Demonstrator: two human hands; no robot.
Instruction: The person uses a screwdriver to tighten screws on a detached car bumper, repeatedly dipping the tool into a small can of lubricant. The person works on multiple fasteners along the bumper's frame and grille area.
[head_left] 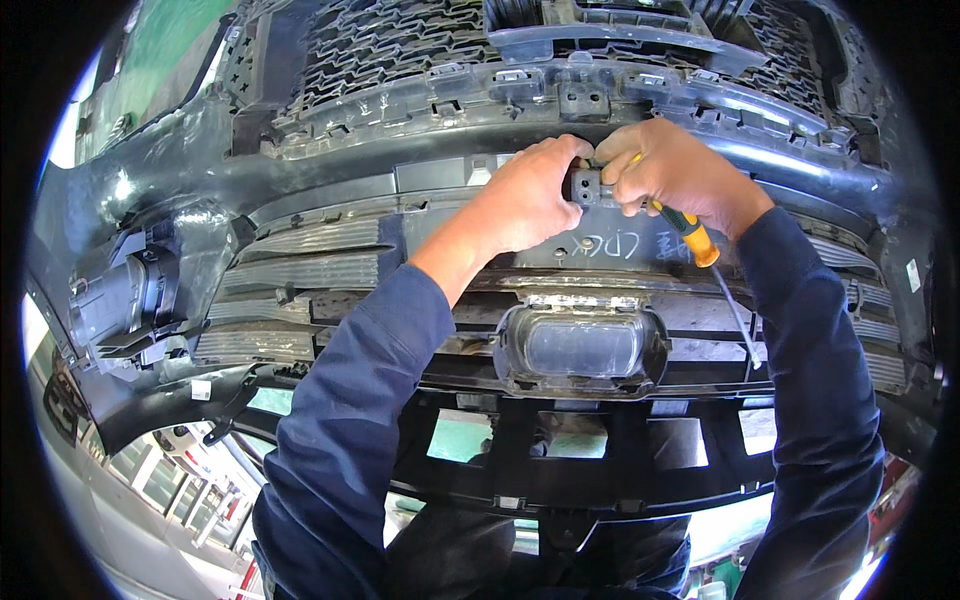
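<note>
Bumper assembly seen from above, with the rectangular housing [583,345] as reference. The small dark block [586,188], marked by two holes in its face, lies directly above the housing. The left hand [528,192], above and to the left of the housing, has a narrow grip: thumb and fingers close about the left end of the block. The right hand [662,168], above and to the right of the housing, holds the screwdriver [700,243] in a curled grip, its fingertips at the right end of the block. The tool's yellow and dark green handle points down from the palm, and its shaft slants to the right of the housing, tip lowest. Between block and housing lies a grey plate [545,243] bearing pale handwritten marks. Farther above the housing spreads the honeycomb mesh [385,45]; below it runs a black panel [590,485] with a row of rectangular openings. A dark round-edged fitting [130,290] sits well to the left of the housing.
</note>
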